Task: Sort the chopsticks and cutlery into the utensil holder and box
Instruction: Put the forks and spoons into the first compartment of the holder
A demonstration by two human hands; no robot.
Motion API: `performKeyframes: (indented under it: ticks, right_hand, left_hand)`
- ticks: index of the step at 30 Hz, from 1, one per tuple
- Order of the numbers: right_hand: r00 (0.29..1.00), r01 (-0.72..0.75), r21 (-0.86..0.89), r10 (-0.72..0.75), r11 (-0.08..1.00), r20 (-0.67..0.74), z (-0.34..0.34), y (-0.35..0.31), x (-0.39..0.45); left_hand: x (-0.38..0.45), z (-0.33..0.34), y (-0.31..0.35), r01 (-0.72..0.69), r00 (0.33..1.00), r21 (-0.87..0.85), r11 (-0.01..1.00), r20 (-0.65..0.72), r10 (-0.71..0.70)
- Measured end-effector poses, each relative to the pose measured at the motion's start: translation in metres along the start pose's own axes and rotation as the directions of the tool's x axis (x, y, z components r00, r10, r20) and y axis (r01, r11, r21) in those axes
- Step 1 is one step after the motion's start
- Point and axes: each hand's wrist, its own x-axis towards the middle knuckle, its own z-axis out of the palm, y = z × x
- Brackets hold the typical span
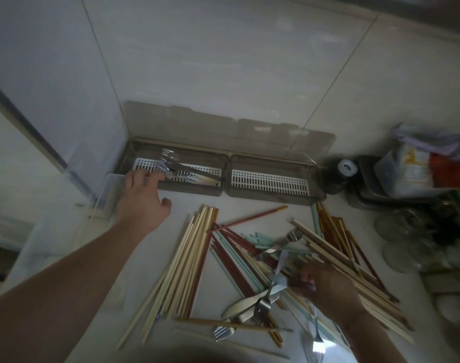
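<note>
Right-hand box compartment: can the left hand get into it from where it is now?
Probably yes. The lid is up, the right compartment holds only its white rack, and the left hand sits at the neighbouring compartment with bare counter between.

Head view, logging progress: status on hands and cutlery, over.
Left hand open, fingers at forks in left box. Right hand gripping cutlery in pile. Right box empty. Nothing blocking.

A grey-brown box (194,188) lay open against the wall, forks (171,167) resting on its white slotted tray. A matching box (273,195) sat just beside it. Cream, red and teal chopsticks (187,260) and steel cutlery (252,303) were scattered on the counter.
</note>
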Motion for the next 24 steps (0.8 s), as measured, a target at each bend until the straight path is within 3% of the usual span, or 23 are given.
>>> performKeyframes:
  ticks: [4,8,12,16,19,21,24]
  right_hand:
    - [0.999,-0.043,0.051,0.043,0.998,-0.012,-0.002,-0.008,-0.005]
    - [1.000,-0.030,-0.008,0.030,1.000,0.005,-0.004,-0.013,-0.005]
    - [0.997,-0.045,0.075,0.039,0.996,0.071,0.004,-0.004,0.001]
    - [0.995,-0.058,0.300,0.032,0.952,0.090,-0.020,-0.019,0.017]
    - [0.997,-0.058,0.563,0.019,0.825,0.075,-0.051,-0.042,0.043]
    - [1.000,0.004,0.676,0.011,0.736,-0.018,-0.067,-0.059,0.066]
    - [0.977,0.175,0.570,-0.069,0.803,-0.203,-0.082,-0.088,0.111]
  left_hand:
    - [0.001,0.001,-0.002,0.005,1.000,0.020,1.000,0.010,-0.005]
    - [0.001,0.001,-0.003,-0.001,1.000,0.021,1.000,0.021,0.001]
    - [0.002,0.001,-0.003,-0.013,1.000,0.018,1.000,0.013,0.013]
    - [0.000,0.002,-0.004,-0.031,0.999,0.018,0.999,-0.011,0.031]
    - [0.000,0.001,-0.003,-0.025,1.000,0.019,1.000,-0.009,0.025]
    - [0.000,0.000,-0.002,-0.024,1.000,0.030,0.999,-0.005,0.025]
    - [0.000,-0.001,-0.002,-0.028,1.000,0.039,0.999,-0.003,0.028]
